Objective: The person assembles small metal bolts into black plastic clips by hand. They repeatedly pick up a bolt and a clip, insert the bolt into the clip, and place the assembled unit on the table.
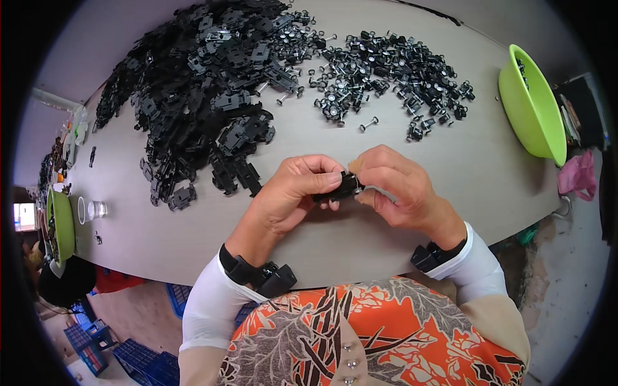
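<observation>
Black plastic piece [346, 186] is sitting between both hands, above the near part of the desk [161, 241]. A green bowl [62, 225] is standing at the desk's left end, a clear cup [96, 210] near it. Next, a large heap of flat black parts [206, 90] is spreading toward the far side. The left hand [299, 185] is gripping the piece between thumb and fingers; the right hand [402, 186] is pinching its right end, where something metallic is showing. Beyond them, small wheels on axles [412, 71] are lying piled. Rightmost, a lime-green basin [544, 125] is standing near a pink bag [578, 175].
</observation>
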A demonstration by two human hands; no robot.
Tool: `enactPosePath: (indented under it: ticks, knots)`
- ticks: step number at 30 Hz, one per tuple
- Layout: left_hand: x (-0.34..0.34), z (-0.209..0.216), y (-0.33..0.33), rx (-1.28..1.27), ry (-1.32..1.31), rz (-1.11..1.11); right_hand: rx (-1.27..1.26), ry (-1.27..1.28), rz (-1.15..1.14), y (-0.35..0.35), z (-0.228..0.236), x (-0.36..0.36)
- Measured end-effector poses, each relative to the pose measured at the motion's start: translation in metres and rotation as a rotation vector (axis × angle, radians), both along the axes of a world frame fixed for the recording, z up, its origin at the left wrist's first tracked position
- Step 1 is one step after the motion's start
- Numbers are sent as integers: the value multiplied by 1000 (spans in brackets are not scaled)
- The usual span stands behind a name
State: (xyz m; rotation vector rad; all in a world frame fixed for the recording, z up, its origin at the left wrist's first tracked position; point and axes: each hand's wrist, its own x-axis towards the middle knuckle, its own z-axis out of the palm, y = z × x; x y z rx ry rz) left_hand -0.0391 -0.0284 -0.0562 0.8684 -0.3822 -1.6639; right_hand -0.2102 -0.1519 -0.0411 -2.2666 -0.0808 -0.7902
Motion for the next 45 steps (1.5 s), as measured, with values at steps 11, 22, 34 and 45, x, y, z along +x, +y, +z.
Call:
enactPosePath:
  ticks: [11,22,34,45]
  knots:
    - [-7,3,-4,45,-231,36,23,114,-322,-20,12,-26]
    - [-9,9,-5,97,-137,38,-46,191,-463,-43,3,-36]
    - [-7,4,-3,-19,166,-23,-43,99,-202,13,15,-5]
    - [-10,-2,2,-105,-85,-28,-85,193,-163,23,19,1]
